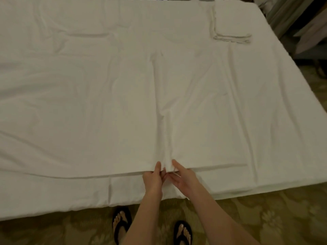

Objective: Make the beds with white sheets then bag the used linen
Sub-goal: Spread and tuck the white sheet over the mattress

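White sheet (123,96) is spread flat over the bed (53,200), its near hem pinched at mid-edge by the left hand (153,179) and the right hand (182,177), side by side. Spreading looks under way; next, the hem probably needs drawing out and squaring. Folded linen (231,23) is seen at the bed's far right corner, patterned carpet (265,218) below the bed.

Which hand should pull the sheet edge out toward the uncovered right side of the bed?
Probably the right hand. It pinches the top sheet edge beside the left hand, nearer the uncovered side, so it needn't cross over.
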A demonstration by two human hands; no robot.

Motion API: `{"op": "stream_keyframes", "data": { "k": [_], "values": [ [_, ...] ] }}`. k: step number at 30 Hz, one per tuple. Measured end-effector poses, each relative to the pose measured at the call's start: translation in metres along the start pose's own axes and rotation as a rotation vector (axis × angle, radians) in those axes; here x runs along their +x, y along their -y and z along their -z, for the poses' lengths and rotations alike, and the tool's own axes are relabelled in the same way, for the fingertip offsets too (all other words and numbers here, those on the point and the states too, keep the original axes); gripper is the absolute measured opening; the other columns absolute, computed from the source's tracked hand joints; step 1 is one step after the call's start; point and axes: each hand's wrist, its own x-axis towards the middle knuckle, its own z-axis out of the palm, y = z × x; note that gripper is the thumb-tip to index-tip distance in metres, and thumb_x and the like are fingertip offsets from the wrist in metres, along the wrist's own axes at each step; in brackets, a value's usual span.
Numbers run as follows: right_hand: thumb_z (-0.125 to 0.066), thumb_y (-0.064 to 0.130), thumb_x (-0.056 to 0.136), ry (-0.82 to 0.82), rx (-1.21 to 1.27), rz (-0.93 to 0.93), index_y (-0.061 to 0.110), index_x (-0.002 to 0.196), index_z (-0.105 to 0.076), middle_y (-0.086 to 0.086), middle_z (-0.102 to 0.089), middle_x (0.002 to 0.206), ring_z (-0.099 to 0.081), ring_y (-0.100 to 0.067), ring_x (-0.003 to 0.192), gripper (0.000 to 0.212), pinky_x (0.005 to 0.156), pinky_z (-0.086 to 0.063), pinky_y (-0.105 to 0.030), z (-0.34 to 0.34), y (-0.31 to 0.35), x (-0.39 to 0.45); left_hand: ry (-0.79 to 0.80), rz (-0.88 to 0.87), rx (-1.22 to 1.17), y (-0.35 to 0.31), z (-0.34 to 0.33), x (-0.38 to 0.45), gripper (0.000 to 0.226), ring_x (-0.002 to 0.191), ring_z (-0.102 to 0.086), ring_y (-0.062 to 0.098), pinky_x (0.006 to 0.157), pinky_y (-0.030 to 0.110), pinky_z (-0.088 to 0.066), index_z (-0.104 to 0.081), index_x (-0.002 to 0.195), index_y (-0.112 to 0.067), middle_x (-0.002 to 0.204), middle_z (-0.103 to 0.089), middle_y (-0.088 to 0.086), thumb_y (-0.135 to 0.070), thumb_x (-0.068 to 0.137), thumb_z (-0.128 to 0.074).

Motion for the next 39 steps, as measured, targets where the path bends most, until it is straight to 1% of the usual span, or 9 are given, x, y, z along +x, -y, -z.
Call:
{"op": "stream_keyframes", "data": {
  "k": [3,9,12,16,22,25,28,31,39],
  "values": [
    [-0.069,0.022,0.088,-0.079,-0.092,0.02,0.002,0.113,-0.062,-0.014,-0.069,0.099,-0.068,-0.022,0.084,0.033,0.064,-0.053,-0.029,0.018,0.006,0.001,0.026,0.072,-0.04,0.0,0.0,0.006,0.014,0.08,-0.067,0.023,0.06,0.026,-0.059,-0.062,0.098,-0.001,0.089,-0.069,0.014,-0.015,0.093,-0.062],
    [-0.069,0.022,0.088,-0.332,0.331,0.275,0.011,0.118,-0.059,-0.007,-0.064,0.115,-0.061,-0.022,0.102,0.033,0.076,-0.054,-0.034,0.059,0.044,0.009,0.141,0.121,-0.047,0.023,-0.031,-0.012,0.033,0.1,-0.067,0.024,0.084,0.032,-0.053,-0.063,0.11,-0.008,0.107,-0.071,0.008,-0.02,0.081,-0.076],
    [-0.069,0.023,0.088,-0.391,0.382,0.304,0.01,0.114,-0.059,-0.006,-0.064,0.11,-0.061,-0.023,0.102,0.031,0.091,-0.052,-0.041,0.058,0.062,0.012,0.058,0.048,-0.049,0.028,-0.036,-0.018,0.029,0.096,-0.067,0.023,0.081,0.03,-0.055,-0.061,0.111,-0.006,0.108,-0.069,0.01,-0.013,0.085,-0.072],
    [-0.069,0.019,0.088,-0.449,0.297,0.327,0.007,0.099,-0.058,0.0,-0.06,0.087,-0.058,-0.016,0.079,0.02,0.086,-0.051,-0.036,0.065,0.067,0.009,0.018,0.069,0.03,0.032,-0.03,-0.017,0.029,0.09,-0.068,0.023,0.071,0.026,-0.058,-0.058,0.114,-0.003,0.105,-0.068,0.013,-0.017,0.09,-0.067],
    [-0.056,0.016,0.096,-0.428,-0.097,0.105,-0.001,0.096,-0.056,-0.015,-0.064,0.086,-0.064,-0.028,0.074,0.017,0.072,-0.054,-0.038,0.091,0.065,-0.004,0.137,0.263,0.609,0.006,-0.015,-0.026,0.042,0.073,-0.073,0.022,0.065,0.029,-0.054,-0.065,0.104,0.004,0.088,-0.075,0.013,-0.034,0.101,-0.048],
    [-0.048,0.018,0.095,-0.381,-0.731,0.071,-0.001,0.098,-0.06,-0.012,-0.068,0.081,-0.066,-0.026,0.07,0.023,0.067,-0.052,-0.034,0.092,0.08,-0.033,0.188,0.265,0.971,-0.033,-0.014,-0.051,0.044,0.072,-0.069,0.02,0.067,0.025,-0.05,-0.066,0.101,0.0,0.089,-0.074,0.007,-0.035,0.103,-0.041],
    [-0.044,0.027,0.096,-0.291,-1.32,0.243,0.002,0.097,-0.058,-0.013,-0.067,0.096,-0.066,-0.03,0.091,0.029,0.071,-0.046,-0.03,0.057,0.119,-0.076,0.166,0.11,1.172,-0.088,-0.025,-0.07,0.036,0.067,-0.065,0.019,0.061,0.023,-0.044,-0.064,0.094,-0.005,0.083,-0.071,0.003,-0.033,0.102,-0.043],
    [-0.041,0.031,0.1,-0.243,-1.671,0.425,0.002,0.123,-0.054,-0.018,-0.058,0.124,-0.056,-0.033,0.115,0.04,0.088,-0.042,-0.032,-0.003,0.169,-0.133,0.132,-0.131,1.289,-0.16,-0.048,-0.096,0.031,0.06,-0.059,0.017,0.055,0.023,-0.04,-0.062,0.084,-0.01,0.074,-0.065,0.0,-0.031,0.101,-0.046],
    [-0.04,0.034,0.101,-0.15,-2.013,0.752,0.004,0.134,-0.047,-0.014,-0.051,0.135,-0.053,-0.03,0.119,0.045,0.092,-0.043,-0.036,-0.158,0.24,-0.309,-0.036,-0.592,1.49,-0.351,-0.066,-0.249,0.032,0.08,-0.065,0.026,0.073,0.03,-0.048,-0.067,0.093,-0.007,0.096,-0.07,0.011,-0.035,0.097,-0.052]
  ]
}}
